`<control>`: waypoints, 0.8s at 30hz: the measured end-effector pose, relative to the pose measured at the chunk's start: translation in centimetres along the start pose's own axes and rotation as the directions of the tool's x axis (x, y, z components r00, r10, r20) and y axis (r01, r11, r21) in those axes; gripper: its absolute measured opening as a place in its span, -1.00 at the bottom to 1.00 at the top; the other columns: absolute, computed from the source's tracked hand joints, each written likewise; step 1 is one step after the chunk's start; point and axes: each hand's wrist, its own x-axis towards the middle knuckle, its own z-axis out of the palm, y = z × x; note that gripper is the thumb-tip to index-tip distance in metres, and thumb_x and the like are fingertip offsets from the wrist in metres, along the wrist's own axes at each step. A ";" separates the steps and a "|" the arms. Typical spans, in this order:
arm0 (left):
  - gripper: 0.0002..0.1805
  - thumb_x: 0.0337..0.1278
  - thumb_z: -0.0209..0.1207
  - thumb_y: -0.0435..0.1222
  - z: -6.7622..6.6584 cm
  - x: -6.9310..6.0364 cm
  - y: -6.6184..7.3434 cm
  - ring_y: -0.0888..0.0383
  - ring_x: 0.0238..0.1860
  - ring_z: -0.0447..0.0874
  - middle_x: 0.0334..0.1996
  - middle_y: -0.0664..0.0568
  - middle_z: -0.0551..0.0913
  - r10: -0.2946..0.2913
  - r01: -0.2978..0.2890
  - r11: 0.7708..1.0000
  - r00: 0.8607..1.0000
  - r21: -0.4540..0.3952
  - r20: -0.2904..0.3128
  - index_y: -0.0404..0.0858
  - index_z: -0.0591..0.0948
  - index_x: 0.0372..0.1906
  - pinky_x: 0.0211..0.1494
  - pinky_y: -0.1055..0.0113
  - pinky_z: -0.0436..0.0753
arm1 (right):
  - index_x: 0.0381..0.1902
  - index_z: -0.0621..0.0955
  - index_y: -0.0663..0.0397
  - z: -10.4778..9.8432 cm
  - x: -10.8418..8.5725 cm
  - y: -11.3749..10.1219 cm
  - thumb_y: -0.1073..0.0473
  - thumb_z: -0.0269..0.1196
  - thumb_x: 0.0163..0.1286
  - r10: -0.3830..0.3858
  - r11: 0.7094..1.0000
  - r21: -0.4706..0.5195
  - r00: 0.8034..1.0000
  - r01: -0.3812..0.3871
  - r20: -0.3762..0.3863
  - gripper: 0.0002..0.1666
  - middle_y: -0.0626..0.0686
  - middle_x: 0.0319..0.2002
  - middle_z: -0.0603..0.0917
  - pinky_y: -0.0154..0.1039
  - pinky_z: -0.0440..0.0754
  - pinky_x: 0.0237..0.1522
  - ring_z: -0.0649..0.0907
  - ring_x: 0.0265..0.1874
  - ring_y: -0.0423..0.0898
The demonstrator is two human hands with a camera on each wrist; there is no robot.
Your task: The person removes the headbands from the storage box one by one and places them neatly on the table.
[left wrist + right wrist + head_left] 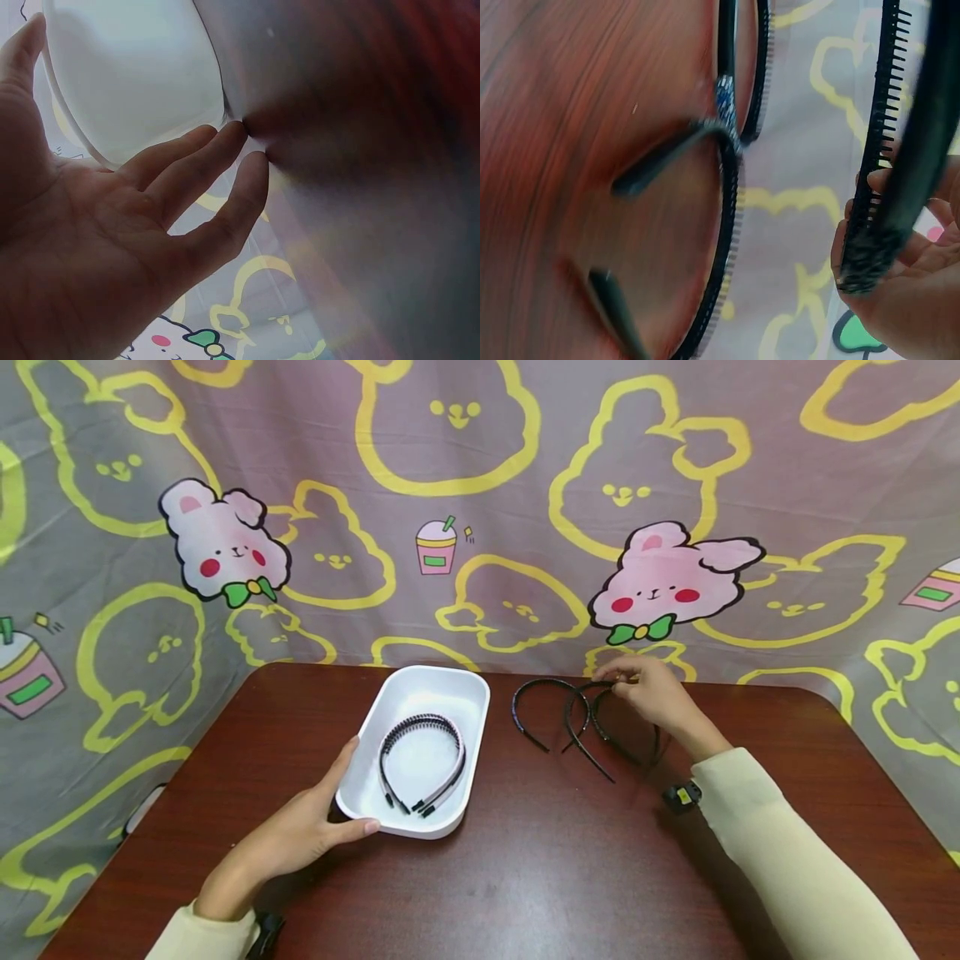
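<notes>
My left hand (300, 831) touches the left side and near corner of a white tray (480, 752), thumb spread apart from the fingers; its extended fingers (195, 169) lie along the tray's wall (60, 105). Inside the tray are a black toothed headband (384, 747) and a pinkish one (459, 752), overlapping. At the back of the table, my right hand (660, 697) pinches a black headband between thumb and fingers. In the right wrist view, that headband (877, 112) shows comb-like teeth and a speckled section near my right hand (915, 277).
Several dark headbands lie right of the tray, among them one with a bluish section (516, 706) and a black toothed one (727, 202). A cartoon-patterned cloth (420, 618) hangs behind the brown table (480, 902).
</notes>
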 end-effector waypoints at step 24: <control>0.30 0.19 0.42 0.17 0.0 0.0 0.0 -0.25 0.31 0.56 0.56 -0.39 0.27 0.008 -0.008 1.000 1.000 0.011 -0.003 -0.01 -0.23 0.73 0.33 -0.24 0.47 | 0.01 0.77 0.27 -4.2 -1.2 5.2 0.50 0.14 0.42 0.041 0.990 -0.131 0.997 -0.050 -0.071 -0.65 0.37 0.10 0.71 -0.21 0.44 -0.28 0.52 -0.19 0.03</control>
